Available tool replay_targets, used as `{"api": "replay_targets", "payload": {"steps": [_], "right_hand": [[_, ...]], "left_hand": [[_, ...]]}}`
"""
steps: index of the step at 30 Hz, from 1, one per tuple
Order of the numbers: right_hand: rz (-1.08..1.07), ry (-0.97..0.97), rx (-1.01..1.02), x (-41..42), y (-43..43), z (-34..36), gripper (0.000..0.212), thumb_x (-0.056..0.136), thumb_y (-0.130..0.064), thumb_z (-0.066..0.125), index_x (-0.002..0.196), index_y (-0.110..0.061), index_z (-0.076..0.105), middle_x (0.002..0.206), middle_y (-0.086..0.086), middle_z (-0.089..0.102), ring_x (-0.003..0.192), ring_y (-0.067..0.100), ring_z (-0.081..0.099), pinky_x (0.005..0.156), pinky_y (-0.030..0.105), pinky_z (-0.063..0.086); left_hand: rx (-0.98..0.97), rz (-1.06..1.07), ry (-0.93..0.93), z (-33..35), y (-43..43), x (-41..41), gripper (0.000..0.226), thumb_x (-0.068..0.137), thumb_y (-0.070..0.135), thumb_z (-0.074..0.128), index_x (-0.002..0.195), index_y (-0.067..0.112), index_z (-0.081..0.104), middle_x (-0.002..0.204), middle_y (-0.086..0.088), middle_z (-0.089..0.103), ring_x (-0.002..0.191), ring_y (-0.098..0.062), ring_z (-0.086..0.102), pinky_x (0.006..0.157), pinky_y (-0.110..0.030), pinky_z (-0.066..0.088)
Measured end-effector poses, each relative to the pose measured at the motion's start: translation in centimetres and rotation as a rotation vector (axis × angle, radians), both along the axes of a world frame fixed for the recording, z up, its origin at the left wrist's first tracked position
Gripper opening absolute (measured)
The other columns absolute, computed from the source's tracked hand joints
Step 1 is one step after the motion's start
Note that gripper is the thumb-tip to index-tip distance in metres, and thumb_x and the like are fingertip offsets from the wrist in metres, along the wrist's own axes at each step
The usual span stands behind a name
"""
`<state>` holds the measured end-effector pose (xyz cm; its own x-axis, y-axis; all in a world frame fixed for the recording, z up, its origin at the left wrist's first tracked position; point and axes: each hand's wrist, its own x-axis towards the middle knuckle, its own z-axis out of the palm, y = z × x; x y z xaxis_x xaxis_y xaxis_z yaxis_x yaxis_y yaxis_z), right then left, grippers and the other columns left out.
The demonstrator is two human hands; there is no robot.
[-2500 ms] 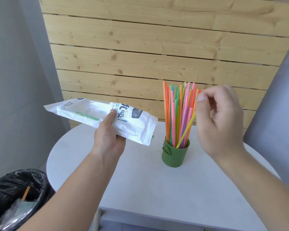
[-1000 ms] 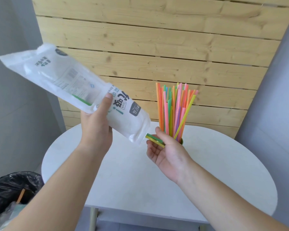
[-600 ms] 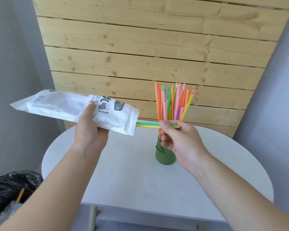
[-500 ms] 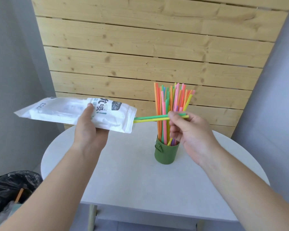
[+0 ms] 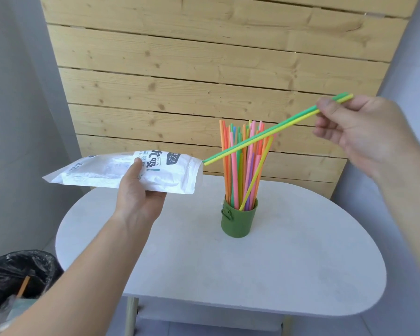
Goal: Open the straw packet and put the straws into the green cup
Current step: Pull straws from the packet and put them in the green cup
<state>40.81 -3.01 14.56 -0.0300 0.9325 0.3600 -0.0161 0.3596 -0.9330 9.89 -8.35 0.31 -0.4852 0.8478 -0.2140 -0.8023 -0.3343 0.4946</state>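
Observation:
My left hand (image 5: 137, 194) holds the white straw packet (image 5: 170, 172) level above the table's left side, its open mouth facing right. My right hand (image 5: 357, 132) is raised at the upper right, pinching two straws (image 5: 264, 135), one green and one yellow, by their far ends. Their lower ends hang just outside the packet's mouth. The green cup (image 5: 238, 223) stands on the white table (image 5: 301, 263), packed with several upright straws (image 5: 240, 170) in orange, pink, green, yellow and purple. The held pair crosses in front of those straws' tops.
A wooden slat wall (image 5: 204, 81) rises behind the table. A bin lined with a black bag (image 5: 12, 277) sits on the floor at the lower left. Grey walls flank both sides.
My right hand has pulled the green and yellow straws out of the packet, moving up and to the right. The packet has dropped slightly and stays level in my left hand.

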Motion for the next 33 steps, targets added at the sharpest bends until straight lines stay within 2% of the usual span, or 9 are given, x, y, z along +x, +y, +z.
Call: {"api": "replay_targets", "payload": {"steps": [2, 6, 10, 14, 18, 24, 27, 30, 33], "right_hand": [[0.015, -0.049, 0.031, 0.6, 0.7, 1.2, 0.029, 0.070, -0.028, 0.077, 0.084, -0.006, 0.065, 0.080, 0.009, 0.065, 0.065, 0.012, 0.068, 0.068, 0.026, 0.060], [-0.037, -0.178, 0.095, 1.8, 1.9, 3.5, 0.013, 0.090, -0.015, 0.072, 0.087, -0.005, 0.065, 0.085, 0.013, 0.067, 0.068, 0.017, 0.073, 0.073, 0.030, 0.062], [-0.063, -0.291, 0.144, 2.7, 2.4, 5.0, 0.012, 0.092, -0.014, 0.070, 0.087, -0.005, 0.065, 0.084, 0.015, 0.068, 0.067, 0.016, 0.074, 0.071, 0.029, 0.063], [-0.079, -0.388, 0.158, 2.2, 2.8, 5.6, 0.018, 0.095, -0.014, 0.068, 0.100, 0.004, 0.065, 0.082, 0.014, 0.067, 0.064, 0.013, 0.072, 0.070, 0.028, 0.064], [-0.068, -0.545, 0.139, 0.3, 3.4, 5.1, 0.011, 0.094, -0.015, 0.068, 0.086, -0.009, 0.066, 0.083, 0.016, 0.069, 0.068, 0.016, 0.071, 0.068, 0.026, 0.063], [-0.012, -0.801, 0.092, -3.2, 5.2, 2.1, 0.013, 0.091, -0.023, 0.073, 0.088, -0.010, 0.070, 0.087, 0.014, 0.075, 0.076, 0.019, 0.073, 0.076, 0.037, 0.061], [0.027, -0.838, 0.057, -4.4, 5.8, 0.5, 0.019, 0.092, -0.025, 0.072, 0.093, -0.006, 0.072, 0.091, 0.013, 0.077, 0.084, 0.023, 0.076, 0.078, 0.039, 0.062], [0.054, -0.840, 0.017, -5.1, 6.1, -0.7, 0.022, 0.091, -0.024, 0.073, 0.095, -0.003, 0.073, 0.092, 0.017, 0.077, 0.080, 0.026, 0.075, 0.079, 0.040, 0.063], [0.101, -0.821, -0.067, -5.4, 6.2, -1.7, 0.016, 0.093, -0.019, 0.071, 0.095, -0.003, 0.074, 0.096, 0.021, 0.077, 0.080, 0.026, 0.074, 0.073, 0.034, 0.062]], "left_hand": [[-0.008, 0.001, -0.001, -0.1, 0.0, 0.0, 0.015, 0.106, 0.019, 0.062, 0.114, 0.011, 0.071, 0.106, -0.005, 0.082, 0.114, -0.025, 0.077, 0.104, -0.048, 0.058], [-0.013, -0.004, -0.005, -0.3, 0.1, 0.0, 0.015, 0.105, 0.019, 0.063, 0.115, 0.011, 0.071, 0.107, -0.005, 0.082, 0.113, -0.025, 0.077, 0.102, -0.048, 0.059], [-0.017, -0.020, 0.014, -0.2, 0.0, 0.4, 0.013, 0.105, 0.019, 0.062, 0.111, 0.012, 0.071, 0.096, -0.003, 0.083, 0.110, -0.023, 0.078, 0.102, -0.046, 0.059], [-0.026, -0.043, 0.028, -0.4, 0.1, 0.9, 0.013, 0.106, 0.020, 0.062, 0.111, 0.012, 0.071, 0.097, -0.002, 0.083, 0.106, -0.022, 0.078, 0.101, -0.044, 0.060], [-0.024, -0.066, 0.056, -0.4, 0.0, 1.5, 0.015, 0.107, 0.021, 0.060, 0.111, 0.012, 0.070, 0.094, -0.002, 0.083, 0.099, -0.021, 0.079, 0.100, -0.042, 0.060], [-0.008, -0.090, 0.037, -0.4, 0.0, 1.9, 0.016, 0.108, 0.022, 0.059, 0.109, 0.011, 0.070, 0.092, -0.003, 0.083, 0.102, -0.023, 0.077, 0.105, -0.044, 0.056], [-0.004, -0.096, 0.028, -0.4, 0.1, 1.9, 0.016, 0.107, 0.022, 0.059, 0.109, 0.011, 0.071, 0.092, -0.003, 0.082, 0.104, -0.023, 0.076, 0.107, -0.045, 0.055], [-0.001, -0.097, 0.022, -0.4, 0.1, 1.8, 0.016, 0.107, 0.021, 0.059, 0.110, 0.011, 0.071, 0.093, -0.004, 0.082, 0.105, -0.024, 0.076, 0.108, -0.045, 0.055], [-0.004, -0.097, 0.027, -0.4, 0.1, 1.7, 0.015, 0.107, 0.022, 0.060, 0.109, 0.011, 0.070, 0.093, -0.003, 0.082, 0.102, -0.024, 0.077, 0.107, -0.045, 0.055]]}}
